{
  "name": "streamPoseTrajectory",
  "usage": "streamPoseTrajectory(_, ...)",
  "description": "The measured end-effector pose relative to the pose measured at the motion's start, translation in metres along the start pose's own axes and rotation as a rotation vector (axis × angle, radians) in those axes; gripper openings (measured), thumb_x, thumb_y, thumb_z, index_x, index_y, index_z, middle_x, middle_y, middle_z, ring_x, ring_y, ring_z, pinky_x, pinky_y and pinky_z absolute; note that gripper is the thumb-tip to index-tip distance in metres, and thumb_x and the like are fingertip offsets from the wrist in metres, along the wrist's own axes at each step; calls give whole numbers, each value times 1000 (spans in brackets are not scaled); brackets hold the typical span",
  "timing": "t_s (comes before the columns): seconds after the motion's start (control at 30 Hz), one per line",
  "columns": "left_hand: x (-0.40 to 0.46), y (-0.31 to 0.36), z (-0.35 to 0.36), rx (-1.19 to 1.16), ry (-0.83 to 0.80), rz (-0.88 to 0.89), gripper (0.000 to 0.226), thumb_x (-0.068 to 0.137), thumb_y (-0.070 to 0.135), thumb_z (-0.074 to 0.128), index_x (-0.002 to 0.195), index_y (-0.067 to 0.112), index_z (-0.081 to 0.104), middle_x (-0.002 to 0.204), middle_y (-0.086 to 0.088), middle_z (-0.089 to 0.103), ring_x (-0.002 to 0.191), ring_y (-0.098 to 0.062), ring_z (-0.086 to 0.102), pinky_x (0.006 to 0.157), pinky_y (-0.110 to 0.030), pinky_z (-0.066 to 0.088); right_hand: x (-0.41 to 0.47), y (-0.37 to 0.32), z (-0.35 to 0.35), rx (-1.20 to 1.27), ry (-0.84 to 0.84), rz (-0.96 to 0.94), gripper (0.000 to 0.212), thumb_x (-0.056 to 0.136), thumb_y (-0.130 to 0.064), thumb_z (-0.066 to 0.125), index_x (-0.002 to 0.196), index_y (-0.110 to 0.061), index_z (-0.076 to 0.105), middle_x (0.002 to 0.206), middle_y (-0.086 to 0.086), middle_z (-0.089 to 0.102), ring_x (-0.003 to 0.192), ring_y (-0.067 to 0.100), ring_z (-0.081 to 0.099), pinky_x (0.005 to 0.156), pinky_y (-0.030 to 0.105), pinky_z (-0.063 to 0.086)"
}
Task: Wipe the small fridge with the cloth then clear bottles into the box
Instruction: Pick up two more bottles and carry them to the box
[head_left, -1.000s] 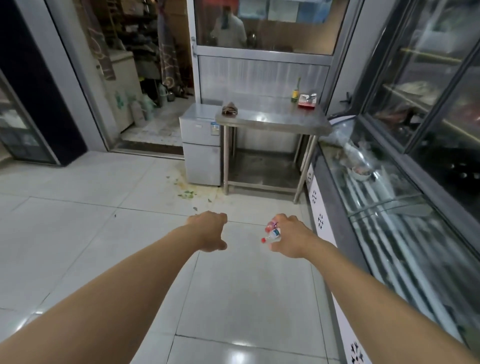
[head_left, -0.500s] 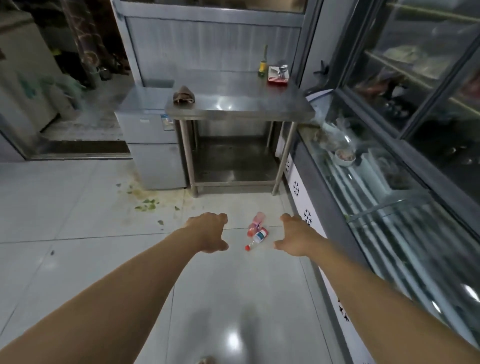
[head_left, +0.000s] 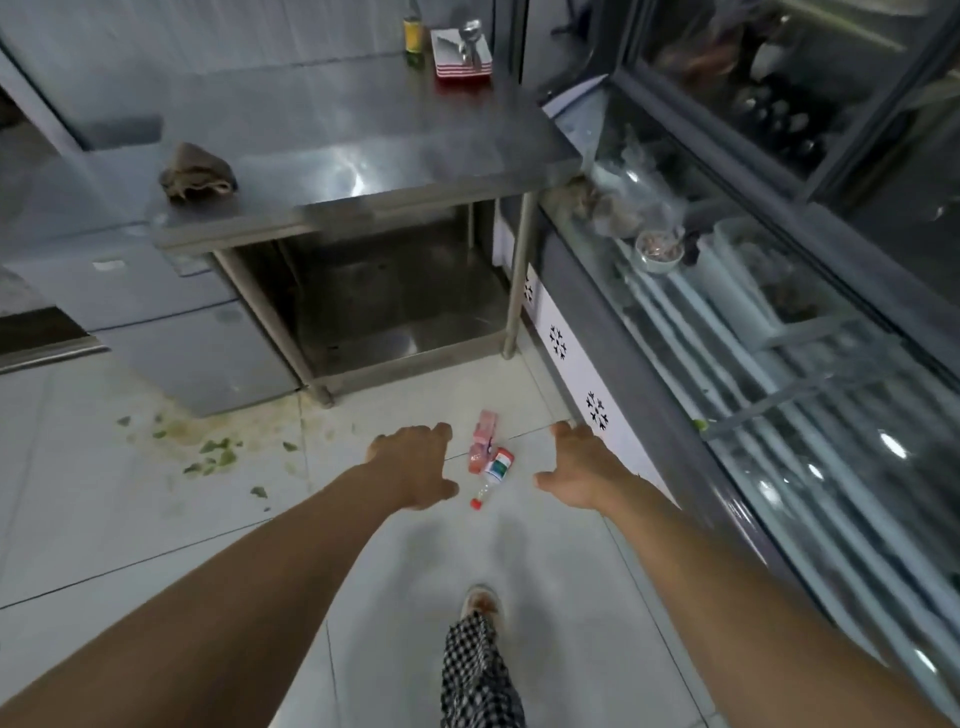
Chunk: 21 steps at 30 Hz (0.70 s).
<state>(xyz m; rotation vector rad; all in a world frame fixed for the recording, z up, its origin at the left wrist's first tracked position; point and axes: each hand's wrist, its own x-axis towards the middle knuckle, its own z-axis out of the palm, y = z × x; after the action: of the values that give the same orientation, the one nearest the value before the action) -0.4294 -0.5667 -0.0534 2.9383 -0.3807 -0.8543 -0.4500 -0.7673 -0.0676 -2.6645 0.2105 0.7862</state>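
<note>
1. Left hand (head_left: 415, 465) empty, fingers loosely spread, held over the floor just left of the bottles.
2. Right hand (head_left: 582, 467) empty too, palm open, just right of them.
3. Two bottles on the tiled floor (head_left: 156, 519) between the hands: clear bottle (head_left: 493, 475) with red cap, pink bottle (head_left: 482, 441) touching it (both lying down).
4. Cloth (head_left: 197, 171) crumpled on the steel table (head_left: 363, 156).
5. Small fridge (head_left: 182, 322) left of the table, green scraps (head_left: 218, 454) on the floor before it.
</note>
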Motion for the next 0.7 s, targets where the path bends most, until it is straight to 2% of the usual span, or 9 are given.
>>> streamPoseTrajectory(0.33, 171, -27, 20, -26, -108, 15, 59, 85, 42, 60, 134, 18, 36, 121, -3, 57, 112, -23, 54, 91, -36, 41, 151, 16, 27, 51, -75, 86, 62, 90, -34, 59, 139, -9, 30, 134, 16, 40, 123, 30, 43, 97, 38, 41)
streamPoseTrajectory(0.53, 260, -48, 55, 12, -210, 42, 59, 86, 44, 56, 135, 19, 34, 129, -4, 51, 120, -24, 48, 97, -38, 37, 218, 26, 75, 121, -124, 214, 60, 90, -35, 59, 137, -9, 32, 131, 15, 42, 120, 29, 46, 92, 36, 43)
streamPoseTrajectory(0.7, 332, -70, 92, 20, -259, 87, 58, 85, 45, 57, 132, 17, 37, 123, -5, 56, 117, -25, 51, 93, -39, 40, 273, 24, 127, 193, -154, 321, 60, 91, -37, 56, 138, -10, 30, 132, 14, 42, 122, 29, 45, 95, 38, 43)
